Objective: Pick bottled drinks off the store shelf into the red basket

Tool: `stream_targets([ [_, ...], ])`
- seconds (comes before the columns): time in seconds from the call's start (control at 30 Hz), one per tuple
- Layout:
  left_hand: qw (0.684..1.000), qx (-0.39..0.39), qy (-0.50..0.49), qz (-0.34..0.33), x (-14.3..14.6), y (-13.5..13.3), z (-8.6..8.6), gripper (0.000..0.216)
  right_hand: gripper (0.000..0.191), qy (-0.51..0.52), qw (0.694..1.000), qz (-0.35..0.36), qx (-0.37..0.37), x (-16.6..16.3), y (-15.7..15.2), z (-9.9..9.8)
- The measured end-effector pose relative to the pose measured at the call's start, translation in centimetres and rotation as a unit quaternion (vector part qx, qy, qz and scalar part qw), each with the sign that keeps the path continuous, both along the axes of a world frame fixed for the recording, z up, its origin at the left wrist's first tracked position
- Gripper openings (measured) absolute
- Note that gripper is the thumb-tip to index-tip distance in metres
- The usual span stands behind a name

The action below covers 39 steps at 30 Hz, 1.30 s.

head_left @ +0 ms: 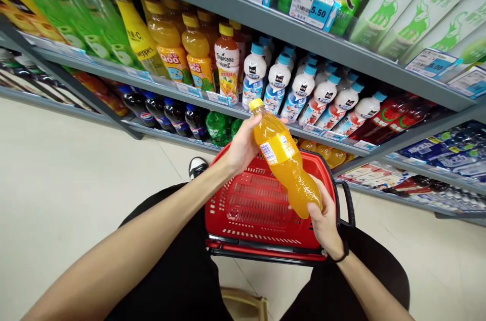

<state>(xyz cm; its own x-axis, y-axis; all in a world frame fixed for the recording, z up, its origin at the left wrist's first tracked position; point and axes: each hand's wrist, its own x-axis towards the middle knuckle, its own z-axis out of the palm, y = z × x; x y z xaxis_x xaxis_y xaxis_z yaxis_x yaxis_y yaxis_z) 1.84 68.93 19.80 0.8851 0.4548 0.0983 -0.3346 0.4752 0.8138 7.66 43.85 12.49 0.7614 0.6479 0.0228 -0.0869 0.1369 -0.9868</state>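
Both of my hands hold a bottle of orange drink point(283, 154), tilted with its yellow cap to the upper left. My left hand point(243, 144) is closed around the upper part near the neck, its far fingers hidden behind the bottle. At the bottle's base, my right hand point(322, 212) grips with the thumb in front. A barcode and yellow label face me. Directly beneath the bottle is a red shopping basket point(228, 187) between my knees, its slotted floor showing.
Ahead stands a grey shelf point(322, 52) of drinks, with white blue-capped bottles point(299, 88), orange juice bottles point(197, 47) and dark cola bottles point(174, 113). The basket's black handle point(346, 204) sticks out at right. Pale tiled floor point(56, 184) lies at left.
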Motion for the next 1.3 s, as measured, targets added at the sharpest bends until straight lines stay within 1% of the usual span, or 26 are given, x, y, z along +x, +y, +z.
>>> stream_targets([
  [0.07, 1.0, -0.006, -0.006, -0.004, -0.2, 0.1, 0.0, 0.065, 0.067, -0.037, 0.999, -0.002, 0.003, 0.0, 0.1, 0.2],
  [0.13, 1.0, -0.017, -0.007, -0.008, -0.4, 0.1, -0.1, 0.067, 0.065, -0.097, 0.995, -0.013, -0.002, 0.2, 0.1, 0.3],
  [0.23, 0.999, -0.033, 0.001, -0.014, -0.4, 0.1, -0.2, 0.068, 0.077, -0.208, 0.976, -0.04, -0.039, 0.6, -0.3, 0.0],
  [0.3, 0.998, -0.053, 0.002, -0.015, -0.4, 0.1, -0.3, 0.075, 0.082, -0.296, 0.951, -0.056, -0.073, 1.0, -0.5, -0.1],
  [0.33, 0.998, -0.064, -0.003, -0.017, -0.4, 0.1, -0.3, 0.08, 0.082, -0.348, 0.932, -0.061, -0.083, 1.2, -0.6, -0.1],
  [0.43, 0.995, -0.087, -0.034, -0.026, -0.4, 0.0, -0.3, 0.091, 0.081, -0.506, 0.857, -0.065, -0.074, 1.8, -0.6, 0.0],
  [0.5, 0.994, -0.088, -0.053, -0.035, -0.3, -0.1, -0.4, 0.097, 0.084, -0.574, 0.813, -0.065, -0.063, 2.2, -0.6, 0.2],
  [0.53, 0.994, -0.085, -0.062, -0.039, -0.4, -0.1, -0.4, 0.1, 0.085, -0.594, 0.799, -0.067, -0.064, 2.4, -0.6, 0.2],
  [0.6, 0.993, -0.075, -0.076, -0.044, -0.4, -0.1, -0.5, 0.105, 0.084, -0.615, 0.782, -0.074, -0.072, 2.8, -0.6, 0.1],
  [0.7, 0.994, -0.049, -0.089, -0.047, -0.3, -0.1, -0.8, 0.109, 0.078, -0.623, 0.773, -0.091, -0.076, 3.2, -0.7, 0.0],
  [0.73, 0.994, -0.041, -0.091, -0.048, -0.3, -0.1, -0.8, 0.11, 0.077, -0.615, 0.779, -0.096, -0.075, 3.2, -0.7, 0.0],
  [0.77, 0.994, -0.032, -0.092, -0.048, -0.3, 0.0, -0.8, 0.111, 0.076, -0.596, 0.793, -0.1, -0.074, 3.1, -0.7, 0.0],
  [0.83, 0.994, -0.015, -0.091, -0.05, -0.4, 0.1, -0.8, 0.112, 0.075, -0.521, 0.845, -0.097, -0.079, 2.8, -0.6, 0.1],
  [0.93, 0.994, 0.011, -0.089, -0.065, -0.7, 0.2, -0.5, 0.111, 0.072, -0.353, 0.93, -0.062, -0.084, 2.1, -0.5, 0.0],
  [0.97, 0.993, 0.019, -0.089, -0.071, -0.8, 0.2, -0.3, 0.109, 0.07, -0.296, 0.951, -0.042, -0.078, 1.9, -0.5, -0.2],
  [1.03, 0.992, 0.029, -0.09, -0.077, -1.1, 0.0, 0.0, 0.101, 0.067, -0.18, 0.982, 0.0, -0.053, 1.4, -0.6, -0.6],
  [1.1, 0.993, 0.029, -0.084, -0.076, -1.3, -0.3, 0.2, 0.093, 0.065, -0.061, 0.998, 0.021, -0.018, 0.9, -0.5, -1.1],
  [1.13, 0.994, 0.026, -0.078, -0.075, -1.3, -0.5, 0.3, 0.09, 0.063, -0.001, 1.0, 0.024, 0.001, 0.6, -0.4, -1.2],
  [1.23, 0.996, 0.028, -0.057, -0.069, -1.1, -0.7, 0.2, 0.081, 0.057, 0.155, 0.986, 0.047, 0.043, -0.1, 0.1, -0.8],
  [1.3, 0.996, 0.046, -0.047, -0.061, -0.9, -0.6, -0.4, 0.076, 0.059, 0.212, 0.972, 0.086, 0.051, -0.4, 0.6, -0.2],
])
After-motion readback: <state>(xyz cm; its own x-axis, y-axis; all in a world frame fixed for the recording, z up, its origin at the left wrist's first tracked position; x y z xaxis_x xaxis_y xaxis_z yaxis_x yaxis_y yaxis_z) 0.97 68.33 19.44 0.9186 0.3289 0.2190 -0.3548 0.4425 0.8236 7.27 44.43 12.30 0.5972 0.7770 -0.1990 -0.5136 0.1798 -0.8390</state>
